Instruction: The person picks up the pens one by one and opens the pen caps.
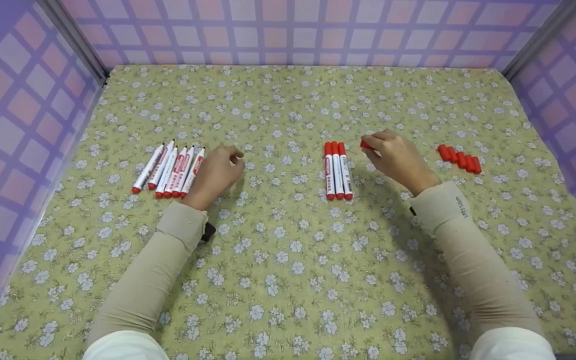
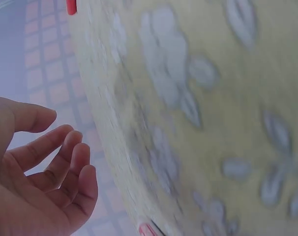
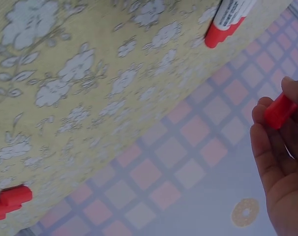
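Note:
My right hand (image 1: pixel 397 157) pinches a red marker cap (image 3: pixel 281 111) between thumb and fingers, raised over the cloth. To its left, three capped markers (image 1: pixel 336 172) lie side by side, red caps pointing away from me. Loosely curled and holding nothing, my left hand (image 1: pixel 218 172) hovers just right of several uncapped markers (image 1: pixel 168 172) with white barrels and red ends. In the left wrist view its fingers (image 2: pixel 70 167) are spread apart from the thumb. Several loose red caps (image 1: pixel 460 159) lie in a slanting row beyond my right hand.
A yellow-green flowered cloth (image 1: pixel 278 280) covers the table. Checked pink and purple panels (image 1: pixel 288 30) rise at the back and on both sides, with grey corner posts (image 1: pixel 75 42) between them.

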The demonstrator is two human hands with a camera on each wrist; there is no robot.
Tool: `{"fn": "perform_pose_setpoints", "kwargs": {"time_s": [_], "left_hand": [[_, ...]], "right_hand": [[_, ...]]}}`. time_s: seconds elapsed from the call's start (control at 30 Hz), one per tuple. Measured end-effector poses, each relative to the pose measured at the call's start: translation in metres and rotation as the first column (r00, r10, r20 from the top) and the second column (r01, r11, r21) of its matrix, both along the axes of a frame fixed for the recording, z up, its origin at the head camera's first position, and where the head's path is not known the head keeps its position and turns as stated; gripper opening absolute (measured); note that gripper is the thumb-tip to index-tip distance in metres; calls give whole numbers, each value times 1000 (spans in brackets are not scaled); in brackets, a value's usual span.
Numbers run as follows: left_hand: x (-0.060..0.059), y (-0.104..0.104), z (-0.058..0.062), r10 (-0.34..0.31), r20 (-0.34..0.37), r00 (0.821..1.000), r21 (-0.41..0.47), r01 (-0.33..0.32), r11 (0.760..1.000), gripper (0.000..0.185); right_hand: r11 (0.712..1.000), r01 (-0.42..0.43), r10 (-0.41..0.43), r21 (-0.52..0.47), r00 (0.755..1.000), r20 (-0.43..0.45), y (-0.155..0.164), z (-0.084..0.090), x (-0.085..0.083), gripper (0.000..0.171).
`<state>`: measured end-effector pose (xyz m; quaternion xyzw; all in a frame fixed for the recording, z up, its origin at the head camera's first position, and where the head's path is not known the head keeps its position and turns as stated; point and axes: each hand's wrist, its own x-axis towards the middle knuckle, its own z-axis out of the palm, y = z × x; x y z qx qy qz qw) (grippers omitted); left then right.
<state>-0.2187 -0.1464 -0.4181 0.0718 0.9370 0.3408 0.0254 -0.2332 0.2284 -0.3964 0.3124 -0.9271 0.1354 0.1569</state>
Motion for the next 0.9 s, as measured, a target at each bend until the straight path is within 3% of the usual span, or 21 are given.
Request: {"fn": "perform_pose_setpoints", "kwargs": {"time_s": [0.37,0.6,0.9], "left_hand": [[15,35,0,-93,66,993,108,86,990,30],[19,53,-1,-146,93,985,111,135,985,32],[22,70,-3,-192,113,975,131,177,975,30]], "right_hand": [[983,173,-168,-61,983,71,27,-8,-7,24],[966,240,-229,-97,967,112,50,-13,-12,26],[907,389,-331,-164,897,295,77,-18,-16,35]]}}
